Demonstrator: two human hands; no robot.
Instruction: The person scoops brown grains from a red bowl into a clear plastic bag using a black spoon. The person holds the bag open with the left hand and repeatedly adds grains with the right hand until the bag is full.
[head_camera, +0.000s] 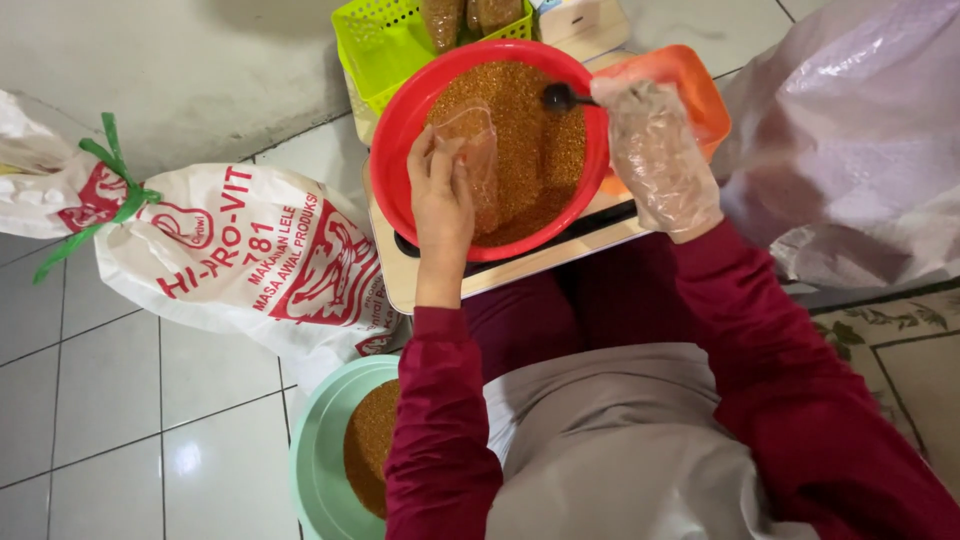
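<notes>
Seen from above, a person in dark red sleeves sits on a tiled floor (120, 400) over a red bowl (400, 130) full of small reddish-brown pellets (535, 140). The bowl rests on a flat scale (520, 265), pale with a dark top, just past the person's knees.

The left hand (440, 195) is bare and closed on a small clear bag (478, 150), pinching it near its mouth and holding it upright over the pellets inside the bowl. The bag looks partly filled.

The right hand (655, 160) wears a loose clear plastic glove and is closed around the handle of a dark spoon (560, 97). The spoon's bowl sits at the pellets' far edge, near the bowl's rim and well apart from the bag.

Behind the red bowl stands a lime-green basket (375, 50) holding filled packets (470, 18). An orange tray (690, 85) lies under the gloved hand, touching the bowl's right side. To the left, a white printed sack (230, 250), tied with green string, lies on the floor. Near the person's left elbow sits a pale green basin (320, 450) with more pellets. A large clear plastic bag (850, 130) fills the right side.
</notes>
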